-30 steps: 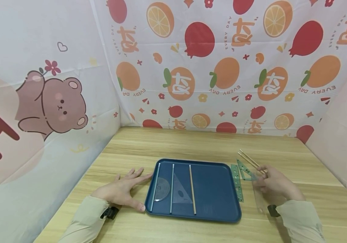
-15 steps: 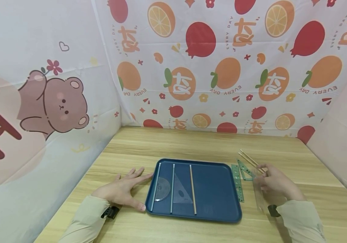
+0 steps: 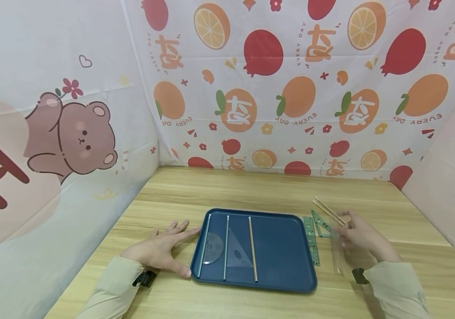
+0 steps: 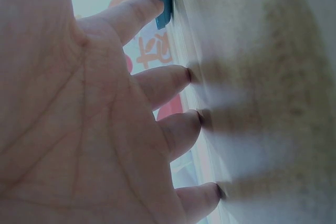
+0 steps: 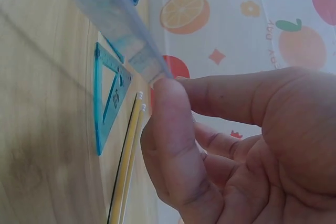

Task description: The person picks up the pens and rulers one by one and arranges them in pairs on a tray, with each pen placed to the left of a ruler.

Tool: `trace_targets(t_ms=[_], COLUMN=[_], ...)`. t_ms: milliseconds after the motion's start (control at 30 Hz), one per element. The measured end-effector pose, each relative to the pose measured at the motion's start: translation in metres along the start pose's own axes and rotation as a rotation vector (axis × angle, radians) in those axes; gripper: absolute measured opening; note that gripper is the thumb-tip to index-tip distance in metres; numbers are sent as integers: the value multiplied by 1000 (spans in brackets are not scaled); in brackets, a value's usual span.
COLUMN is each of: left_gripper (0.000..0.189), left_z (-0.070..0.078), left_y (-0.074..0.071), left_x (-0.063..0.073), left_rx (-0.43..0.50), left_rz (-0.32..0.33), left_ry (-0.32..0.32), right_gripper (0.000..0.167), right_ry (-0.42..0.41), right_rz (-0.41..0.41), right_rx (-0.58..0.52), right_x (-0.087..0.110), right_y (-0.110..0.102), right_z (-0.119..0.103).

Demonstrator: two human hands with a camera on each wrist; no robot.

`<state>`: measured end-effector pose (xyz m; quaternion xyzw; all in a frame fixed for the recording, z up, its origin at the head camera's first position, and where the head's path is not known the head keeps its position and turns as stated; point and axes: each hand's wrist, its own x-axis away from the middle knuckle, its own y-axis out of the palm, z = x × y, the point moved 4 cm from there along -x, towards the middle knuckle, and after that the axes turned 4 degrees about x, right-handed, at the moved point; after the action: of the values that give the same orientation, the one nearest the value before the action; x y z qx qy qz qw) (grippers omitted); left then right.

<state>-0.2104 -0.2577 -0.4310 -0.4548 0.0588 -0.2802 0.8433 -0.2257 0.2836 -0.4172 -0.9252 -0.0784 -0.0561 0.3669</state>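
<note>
In the head view my left hand (image 3: pixel 160 253) lies with fingers spread at the left edge of a blue tray (image 3: pixel 283 252), thumb and index finger touching the rim. My right hand (image 3: pixel 364 235) pinches a clear plastic ruler (image 5: pixel 121 24) between thumb and index finger, right of the tray. In the tray lie three pencils, a left one (image 3: pixel 204 248), a middle one (image 3: pixel 225 248) and a gold one (image 3: pixel 253 252). A clear protractor (image 3: pixel 214 249) and a clear set square (image 3: pixel 235 248) lie between them.
Right of the tray a green ruler (image 3: pixel 311 243) lies along its edge, beside a green set square (image 3: pixel 317 220). Two gold pencils (image 5: pixel 126 166) lie on the wooden table (image 3: pixel 227 186) near my right hand. Printed cloth (image 3: pixel 315 133) hangs behind and at the sides.
The clear ruler in my right hand has shifted slightly left and away from me, and the fingers have moved a little with it. My left hand and the tray stay put.
</note>
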Motion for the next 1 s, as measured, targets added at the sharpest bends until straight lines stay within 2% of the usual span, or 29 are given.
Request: trace_targets(t_ms=[300,533,1000], left_gripper=[119,118,119], left_z=[2,2,1], left_y=[2,1,0], left_x=[0,-1,0], left_rx=[-38,-33,-30], left_rz=[-7,-10,-4], left_ry=[-32,-41,-51], right_gripper=[62,64,59], right_ry=[-30,-36,-102], right_rz=[6,18,13], right_rx=[21,21,28], right_x=[-1,-4,-5], right_y=[-1,0,7], right_z=[-11,-21,-38])
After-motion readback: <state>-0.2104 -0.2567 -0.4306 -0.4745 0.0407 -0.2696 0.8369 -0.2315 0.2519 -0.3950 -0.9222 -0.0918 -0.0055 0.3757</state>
